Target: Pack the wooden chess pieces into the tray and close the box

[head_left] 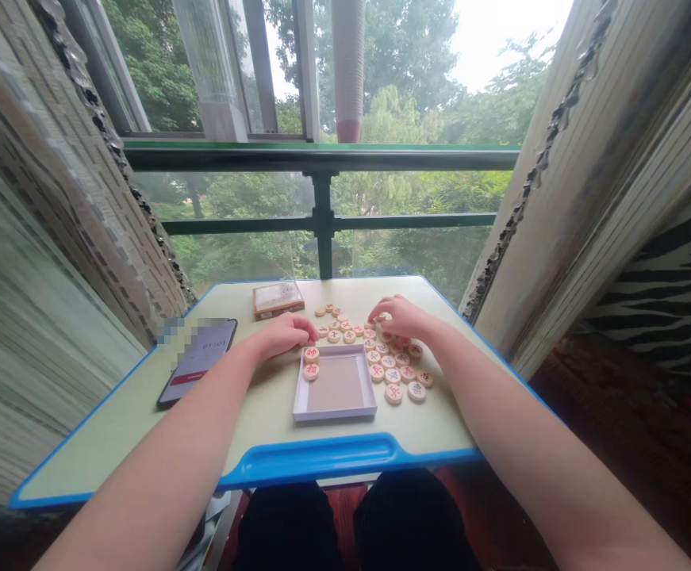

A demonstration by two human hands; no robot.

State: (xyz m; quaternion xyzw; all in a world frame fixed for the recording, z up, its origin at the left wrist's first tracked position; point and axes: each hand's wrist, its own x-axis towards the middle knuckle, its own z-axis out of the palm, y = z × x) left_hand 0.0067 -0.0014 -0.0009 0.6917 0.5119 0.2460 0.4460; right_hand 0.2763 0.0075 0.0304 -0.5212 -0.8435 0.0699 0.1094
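Observation:
A shallow white box tray stands on the table. Along its left side lie two round wooden Chinese chess pieces with red characters, an upper piece and a lower piece. My left hand is at the tray's far left corner, fingers curled down close to the upper piece; what they hold, if anything, is hidden. Over the far part of the loose pieces reaches my right hand, its fingers bent but apart, the tips touching pieces. Many loose Chinese chess pieces, red and dark, spread beyond and right of the tray.
A phone lies at the table's left side. Near the far edge is a small brown-edged box. The pale table has a blue rim and a blue front trough. Curtains hang on both sides; a green railing stands behind.

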